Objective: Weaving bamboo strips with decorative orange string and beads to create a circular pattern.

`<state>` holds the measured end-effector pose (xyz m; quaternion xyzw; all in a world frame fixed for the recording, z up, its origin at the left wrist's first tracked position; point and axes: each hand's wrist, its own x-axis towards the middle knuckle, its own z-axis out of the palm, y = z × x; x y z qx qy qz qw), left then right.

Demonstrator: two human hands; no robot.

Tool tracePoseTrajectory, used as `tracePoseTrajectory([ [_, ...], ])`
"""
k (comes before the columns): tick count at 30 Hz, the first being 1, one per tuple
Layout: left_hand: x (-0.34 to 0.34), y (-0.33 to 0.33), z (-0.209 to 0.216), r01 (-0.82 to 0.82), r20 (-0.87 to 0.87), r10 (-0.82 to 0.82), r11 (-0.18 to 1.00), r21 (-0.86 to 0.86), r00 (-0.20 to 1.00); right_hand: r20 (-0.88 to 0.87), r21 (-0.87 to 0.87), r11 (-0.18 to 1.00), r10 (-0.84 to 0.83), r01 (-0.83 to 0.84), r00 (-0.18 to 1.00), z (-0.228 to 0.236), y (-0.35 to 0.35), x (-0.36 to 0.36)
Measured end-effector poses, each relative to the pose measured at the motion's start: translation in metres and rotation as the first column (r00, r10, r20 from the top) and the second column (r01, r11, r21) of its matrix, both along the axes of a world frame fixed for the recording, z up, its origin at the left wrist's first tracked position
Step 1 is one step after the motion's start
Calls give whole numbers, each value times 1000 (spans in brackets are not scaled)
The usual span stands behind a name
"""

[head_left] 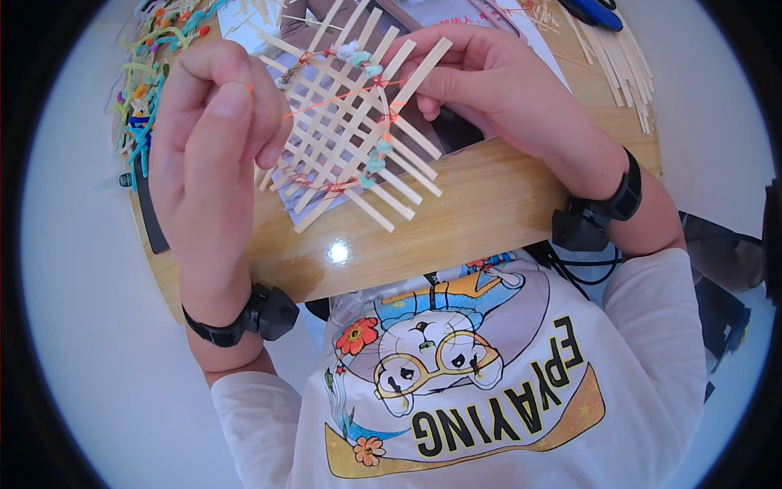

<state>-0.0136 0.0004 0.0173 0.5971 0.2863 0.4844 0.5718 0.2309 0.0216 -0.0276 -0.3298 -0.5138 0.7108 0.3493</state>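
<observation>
My right hand [497, 90] grips the upper right edge of a lattice woven from pale flat bamboo strips [334, 122]. The lattice is held tilted above the table, its strip ends sticking out all round. Red-orange thread and pale green yarn [375, 156] form a ring of wraps over the strips. An orange thread [334, 101] runs taut from the lattice's right side across its face to my left hand [216, 130]. That hand is closed in a pinch with the thread at thumb and forefinger. My right fingertips are partly hidden behind the strips.
Under the lattice lies a printed sheet [550, 61] on the wooden table [481, 196]. A tangle of coloured yarn [140, 102] sits at the left. Loose bamboo strips [623, 69] and a blue-and-black object [599, 12] lie at the far right. The table's front edge is close to my body.
</observation>
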Motion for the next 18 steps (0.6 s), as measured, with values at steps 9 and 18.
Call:
tracePoseTrajectory([
  [9, -2, -6, 13, -37, -100, 41, 998, 41, 994, -98, -26, 999, 17, -19, 995, -6, -1, -2],
  [18, 0, -10, 15, 69, -55, -67, 997, 45, 996, 153, 45, 997, 49, -57, 987, 2, -9, -13],
])
